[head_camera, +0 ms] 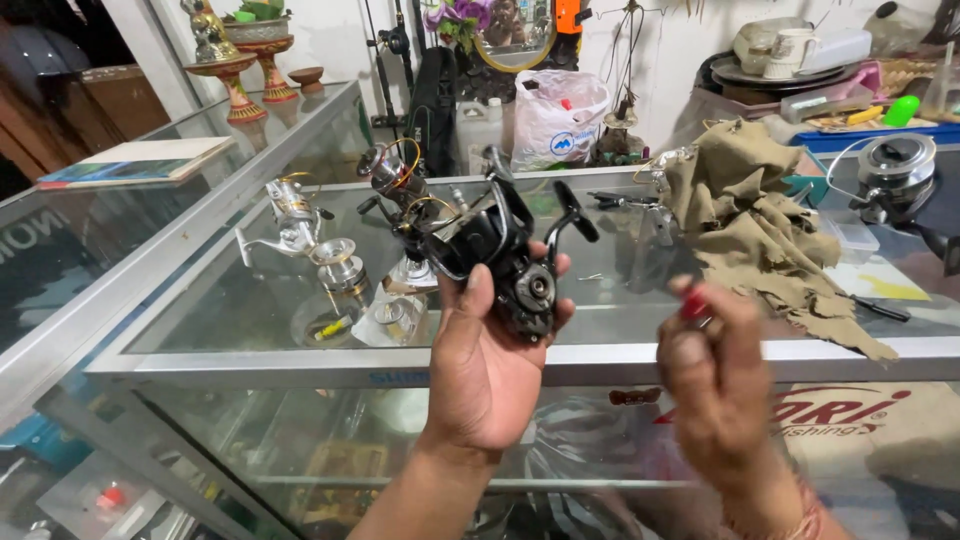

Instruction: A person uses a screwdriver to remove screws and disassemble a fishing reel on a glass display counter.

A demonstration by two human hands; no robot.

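Left hand (490,360) grips black reel (505,250); right hand (715,370) pinches red tool (693,305).

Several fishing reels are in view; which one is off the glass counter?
The black reel, gripped in the left hand. The silver reel and the gold-trimmed reel both rest on the glass counter.

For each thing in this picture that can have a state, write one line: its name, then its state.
Black fishing reel: held up off the counter in the left hand.
Small red item: pinched in the right hand, blurred.
Silver reel: standing on the glass counter, untouched.
Brown cloth: crumpled on the counter.
White plastic bag: bulging, propped at the wall.
Book: closed, lying flat.
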